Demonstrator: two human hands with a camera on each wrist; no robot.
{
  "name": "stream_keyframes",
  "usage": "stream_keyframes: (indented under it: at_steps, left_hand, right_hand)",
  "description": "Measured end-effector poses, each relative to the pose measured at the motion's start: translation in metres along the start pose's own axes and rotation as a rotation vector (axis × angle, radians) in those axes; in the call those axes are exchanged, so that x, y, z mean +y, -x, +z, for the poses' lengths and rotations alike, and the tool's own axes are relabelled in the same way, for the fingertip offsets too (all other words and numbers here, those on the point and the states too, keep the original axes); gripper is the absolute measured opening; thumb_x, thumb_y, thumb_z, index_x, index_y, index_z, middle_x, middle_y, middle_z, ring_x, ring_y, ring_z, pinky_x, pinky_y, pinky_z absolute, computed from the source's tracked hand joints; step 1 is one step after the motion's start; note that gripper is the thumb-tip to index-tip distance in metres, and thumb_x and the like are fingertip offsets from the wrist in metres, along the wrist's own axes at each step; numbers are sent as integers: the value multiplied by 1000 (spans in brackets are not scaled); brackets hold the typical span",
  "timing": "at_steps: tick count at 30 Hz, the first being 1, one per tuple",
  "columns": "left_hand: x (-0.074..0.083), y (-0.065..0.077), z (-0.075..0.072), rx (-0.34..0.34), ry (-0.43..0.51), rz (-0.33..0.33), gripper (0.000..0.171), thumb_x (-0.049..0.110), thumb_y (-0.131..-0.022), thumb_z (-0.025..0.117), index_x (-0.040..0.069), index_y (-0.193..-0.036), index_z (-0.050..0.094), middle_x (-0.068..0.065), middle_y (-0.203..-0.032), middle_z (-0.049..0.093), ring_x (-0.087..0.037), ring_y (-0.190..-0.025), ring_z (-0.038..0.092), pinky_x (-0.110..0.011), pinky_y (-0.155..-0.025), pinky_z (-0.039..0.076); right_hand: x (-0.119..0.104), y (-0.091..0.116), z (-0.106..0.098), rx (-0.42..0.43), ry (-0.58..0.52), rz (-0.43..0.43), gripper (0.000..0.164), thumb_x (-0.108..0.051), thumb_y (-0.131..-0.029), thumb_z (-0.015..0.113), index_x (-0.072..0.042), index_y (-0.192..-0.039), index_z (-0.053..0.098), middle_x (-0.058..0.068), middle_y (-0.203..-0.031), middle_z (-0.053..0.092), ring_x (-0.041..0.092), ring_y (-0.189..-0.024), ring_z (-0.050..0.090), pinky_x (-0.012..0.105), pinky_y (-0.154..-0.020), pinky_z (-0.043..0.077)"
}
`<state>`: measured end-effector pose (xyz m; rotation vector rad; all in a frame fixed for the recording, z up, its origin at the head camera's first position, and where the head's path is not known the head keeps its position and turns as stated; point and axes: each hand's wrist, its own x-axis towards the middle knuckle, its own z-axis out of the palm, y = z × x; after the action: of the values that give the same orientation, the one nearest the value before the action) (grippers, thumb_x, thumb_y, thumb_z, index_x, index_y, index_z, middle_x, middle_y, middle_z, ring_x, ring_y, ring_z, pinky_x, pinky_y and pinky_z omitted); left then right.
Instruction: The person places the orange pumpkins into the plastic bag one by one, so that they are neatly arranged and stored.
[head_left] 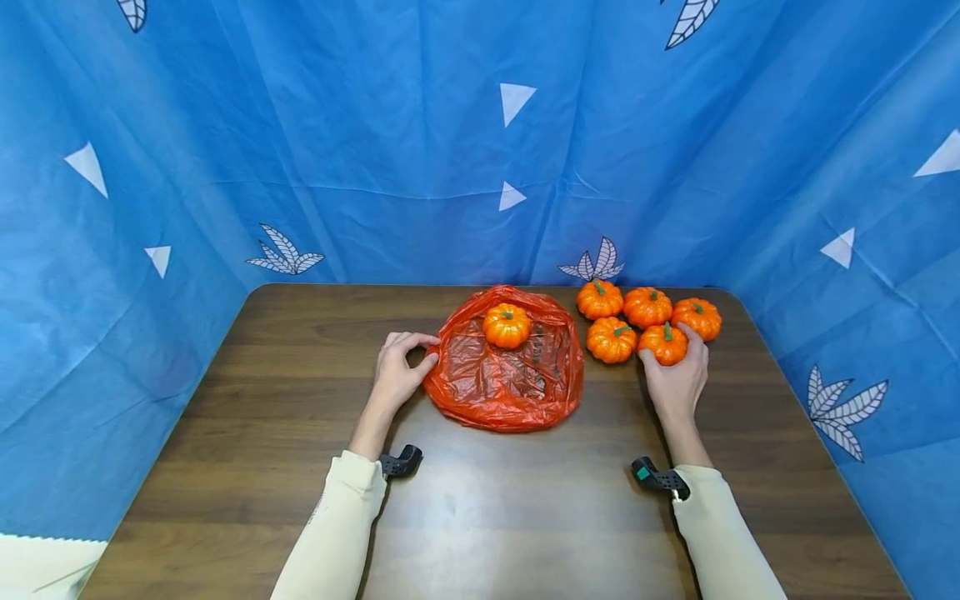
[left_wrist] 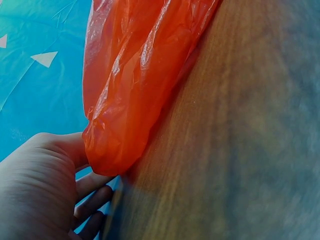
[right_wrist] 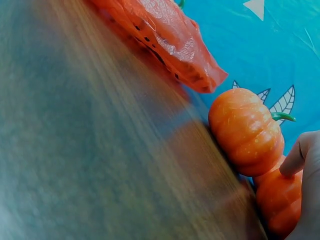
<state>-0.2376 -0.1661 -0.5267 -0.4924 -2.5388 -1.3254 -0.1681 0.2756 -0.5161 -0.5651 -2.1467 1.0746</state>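
Note:
A red plastic bag (head_left: 487,392) lies spread open on the table, its rim rolled outward in a ring. One small orange pumpkin (head_left: 507,326) with a green stem sits inside it, toward the back. At the bag's left edge my left hand (head_left: 399,367) pinches the red plastic (left_wrist: 112,145) between thumb and fingers. My right hand (head_left: 677,383) grips a pumpkin (head_left: 663,344) at the front of a cluster on the right, thumb on its left side and fingers on its right. In the right wrist view another pumpkin (right_wrist: 246,131) stands beside the gripped one.
Several more pumpkins, among them a front-left one (head_left: 611,340) and a far-right one (head_left: 697,318), crowd the table's back right. A blue curtain (head_left: 420,142) hangs behind the brown wooden table (head_left: 300,358). Each wrist wears a black strap (head_left: 663,478).

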Motion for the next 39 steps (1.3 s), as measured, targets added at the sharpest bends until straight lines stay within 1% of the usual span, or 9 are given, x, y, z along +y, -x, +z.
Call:
stream_keyframes:
  at_steps: [5,10,14,18,23,30,34,37,39]
  left_hand:
    - [0,1,1,8,2,-3,21,10,-92,80,13,-113,80,-7,-110,76,-28,-111,56,-50,-102,41]
    - [-1,1,2,10,-2,-3,22,11,-93,79,13,-114,80,-7,-110,75,-28,-112,56,-51,-102,41]
    - [-2,1,2,5,-1,-11,22,11,-93,79,14,-114,79,-7,-109,74,-28,-112,55,-51,-103,40]
    - [-1,1,2,-2,-1,-17,21,12,-94,79,15,-115,79,-6,-109,74,-27,-113,55,-51,-103,40]
    - [1,0,2,-5,4,-27,20,13,-94,79,16,-115,79,-6,-110,74,-27,-113,54,-51,-104,40]
    - [1,-1,2,-11,-5,-17,21,13,-94,79,16,-115,79,-6,-109,74,-27,-112,55,-49,-103,41]
    - [1,-2,2,-9,-5,-12,21,12,-93,79,16,-114,80,-6,-108,74,-28,-111,55,-48,-102,41]
    - [1,-2,0,-5,2,-9,22,11,-93,79,15,-115,80,-7,-108,75,-29,-112,55,-49,-102,41]
    - [1,-2,-1,-8,2,-15,22,12,-94,79,15,-115,80,-7,-109,74,-29,-112,55,-49,-103,40]
  right_hand:
    - [-1,-1,0,55,-35,21,69,-24,-84,78,-13,-147,53,16,-144,54,35,-132,50,50,-116,34]
    - [-3,1,-1,129,-104,5,67,-26,-84,79,-19,-146,53,5,-146,55,23,-135,50,39,-119,33]
    - [-8,5,0,187,-163,-31,69,-26,-83,83,-25,-145,53,-1,-146,56,17,-135,51,32,-119,33]
    - [-15,11,6,219,-215,-108,71,-24,-81,86,-21,-145,55,0,-144,58,17,-134,53,30,-118,34]
    - [-30,22,16,214,-265,-196,72,-20,-80,88,-14,-145,56,1,-144,59,17,-134,53,31,-119,35]
    - [-75,49,16,200,-342,-268,71,-7,-79,83,4,-143,53,18,-145,57,29,-136,52,43,-122,33]
    - [-90,62,20,157,-366,-287,73,-6,-78,82,6,-143,52,21,-144,57,31,-135,52,40,-121,34]
    - [-96,70,30,118,-405,-288,76,-6,-77,83,7,-144,49,24,-144,55,31,-135,53,36,-121,35]
    - [-101,74,37,92,-429,-282,78,-5,-78,83,8,-145,46,25,-144,54,31,-136,52,38,-121,36]
